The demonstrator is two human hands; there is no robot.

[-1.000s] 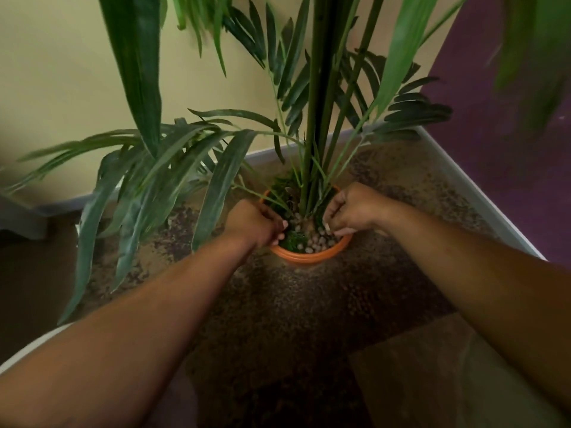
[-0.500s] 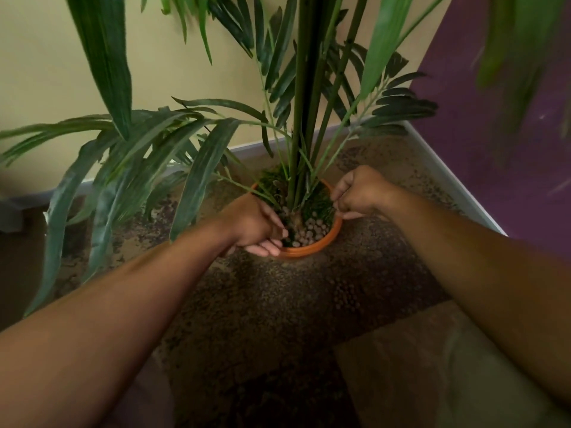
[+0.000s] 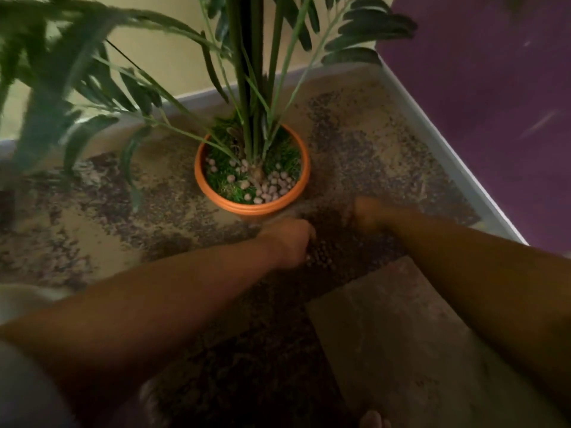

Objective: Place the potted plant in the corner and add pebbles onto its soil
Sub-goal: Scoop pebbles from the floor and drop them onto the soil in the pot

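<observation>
Both hands — left hand (image 3: 289,242), right hand (image 3: 369,213) — look loosely curled, contents unclear; pebbles (image 3: 273,188) heaped near the pot (image 3: 304,168) rim could spill.

You are looking at a mottled tan-and-dark floor (image 3: 355,143) where two walls meet, edged by a pale baseboard (image 3: 438,143). An orange pot (image 3: 251,208) stands directly on it, near the corner. A plainer tan tile (image 3: 401,335) adjoins the mottled area nearer you.
</observation>
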